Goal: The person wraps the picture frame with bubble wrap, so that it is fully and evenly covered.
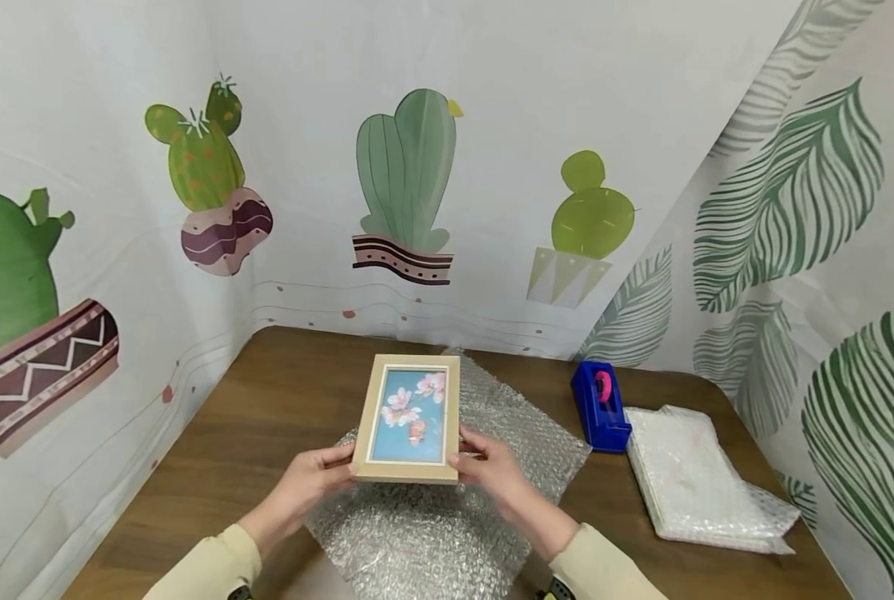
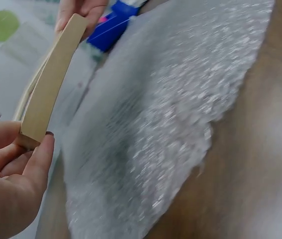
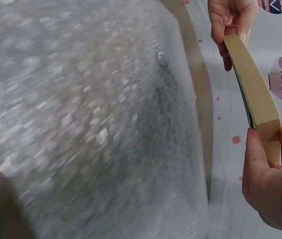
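A picture frame [image 1: 407,421] with a pale wooden border and pink blossoms on blue is held up above a sheet of bubble wrap [image 1: 432,542]. My left hand [image 1: 307,483] pinches its lower left side, thumb and fingers on either face, as the left wrist view shows with the frame's edge [image 2: 51,79]. On the opposite side my right hand [image 1: 495,467] grips the lower right edge; the right wrist view has that hand [image 3: 275,179] round the frame's corner [image 3: 267,127]. The bubble wrap lies spread on the table, apart from the frame.
On the right of the wooden table [image 1: 289,375] stands a blue tape dispenser [image 1: 600,408] with a pink core. Beside it lies a bubble-wrapped flat package [image 1: 686,479]. A cactus-printed cloth [image 1: 297,167] hangs behind the table.
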